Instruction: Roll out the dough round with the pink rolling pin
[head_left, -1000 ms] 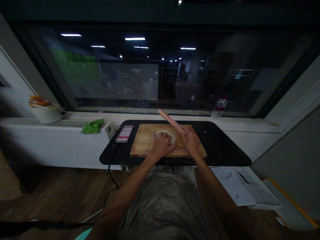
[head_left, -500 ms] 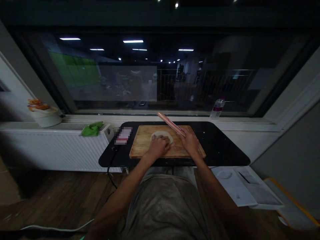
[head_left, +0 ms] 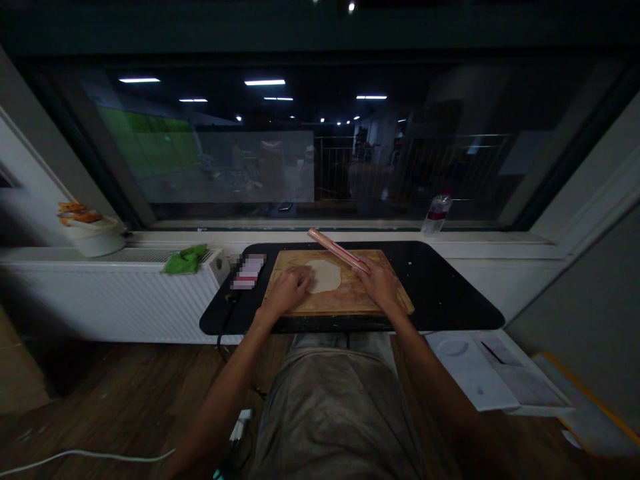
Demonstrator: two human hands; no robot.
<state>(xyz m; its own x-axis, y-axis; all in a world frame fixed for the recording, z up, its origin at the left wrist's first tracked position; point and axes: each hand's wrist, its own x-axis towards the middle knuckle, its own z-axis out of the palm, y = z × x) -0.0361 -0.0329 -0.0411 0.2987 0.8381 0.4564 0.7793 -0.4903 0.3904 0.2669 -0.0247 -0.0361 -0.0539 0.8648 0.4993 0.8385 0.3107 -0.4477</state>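
Note:
A thin, roughly round sheet of dough (head_left: 326, 276) lies flat on a wooden cutting board (head_left: 320, 307). At its left edge is my left hand (head_left: 290, 289), fingers curled together and closed on the rim of the dough; the fingertips are partly hidden. My right hand (head_left: 379, 284) is wrapped round the near end of a light wooden rolling pin (head_left: 334, 247) with a red stripe. The pin slants up and to the left, its far end raised beyond the back edge of the board, apart from the dough.
The board rests on a black table (head_left: 450, 300) before a window. A blurred-out phone-like item (head_left: 249, 271) lies left. A green cloth (head_left: 185, 259) and white tub (head_left: 94, 237) sit on the radiator (head_left: 150, 300); a plastic bottle (head_left: 437, 215) stands on the sill. An open white box (head_left: 495, 370) lies lower right.
My left hand has moved left from the middle of the dough to its left edge, uncovering the sheet. The rolling pin stays in my right hand, tilted slightly flatter.

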